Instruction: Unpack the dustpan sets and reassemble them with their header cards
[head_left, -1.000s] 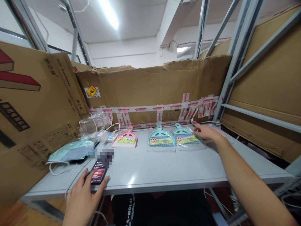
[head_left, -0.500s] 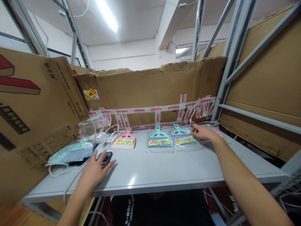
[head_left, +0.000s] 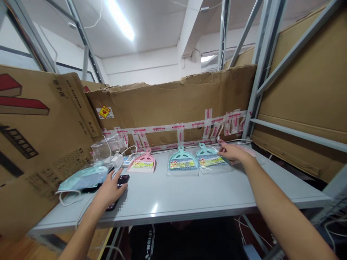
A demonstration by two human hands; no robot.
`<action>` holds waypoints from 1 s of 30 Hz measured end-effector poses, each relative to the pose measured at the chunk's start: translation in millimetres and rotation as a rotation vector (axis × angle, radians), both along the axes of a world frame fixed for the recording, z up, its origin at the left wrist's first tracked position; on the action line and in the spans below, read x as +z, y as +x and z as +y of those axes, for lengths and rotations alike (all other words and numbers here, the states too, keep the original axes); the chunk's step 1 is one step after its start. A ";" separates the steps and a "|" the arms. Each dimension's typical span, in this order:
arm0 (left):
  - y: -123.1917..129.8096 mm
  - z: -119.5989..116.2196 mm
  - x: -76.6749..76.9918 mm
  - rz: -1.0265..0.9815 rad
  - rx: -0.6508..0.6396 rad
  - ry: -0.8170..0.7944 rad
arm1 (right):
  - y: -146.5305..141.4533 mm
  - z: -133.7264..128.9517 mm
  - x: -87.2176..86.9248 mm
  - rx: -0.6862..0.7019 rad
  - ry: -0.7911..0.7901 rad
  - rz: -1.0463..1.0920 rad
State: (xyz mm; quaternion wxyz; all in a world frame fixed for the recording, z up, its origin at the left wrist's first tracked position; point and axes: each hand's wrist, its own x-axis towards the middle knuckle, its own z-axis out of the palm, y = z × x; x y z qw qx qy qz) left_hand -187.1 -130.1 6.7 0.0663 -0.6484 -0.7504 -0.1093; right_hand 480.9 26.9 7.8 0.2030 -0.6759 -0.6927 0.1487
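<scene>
My left hand (head_left: 110, 189) lies over a dark smartphone (head_left: 123, 180) at the table's left front, fingers spread and palm down. White clock digits show on the part of its screen left uncovered. My right hand (head_left: 231, 152) is at the right, its fingers bent together on a bagged pink dustpan (head_left: 245, 150) that it largely covers. Its fingertips lie beside a mint-green dustpan and brush set (head_left: 211, 159) in clear plastic. Another mint-green dustpan set (head_left: 183, 160) is left of that one. Further left sits a second pink dustpan (head_left: 143, 161) with a yellow label.
A mint-green package (head_left: 84, 177) lies at the left with a white cable (head_left: 78, 196) beside it. A white charger (head_left: 117, 159) and clear plastic stand behind. Cardboard (head_left: 162, 108) walls the back of the grey table (head_left: 173, 196); metal posts (head_left: 252, 104) rise at the right.
My left hand has shifted slightly over the phone, and the screen has gone from rows of icons to clock digits. The right hand keeps its place at the pink dustpan.
</scene>
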 end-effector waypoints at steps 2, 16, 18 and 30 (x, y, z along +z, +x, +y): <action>-2.5 3.7 1.3 -0.005 0.000 -0.008 | -0.3 -0.3 0.2 -0.005 -0.006 0.003; 57.8 69.5 40.8 0.104 0.080 -0.108 | -4.8 0.2 4.7 -0.051 0.058 -0.200; 53.9 82.8 42.7 0.097 0.063 -0.119 | -5.7 -1.1 5.6 -0.051 0.060 -0.196; 59.0 110.5 26.2 0.104 -0.086 -0.082 | -8.1 -3.9 11.5 -0.018 0.032 -0.237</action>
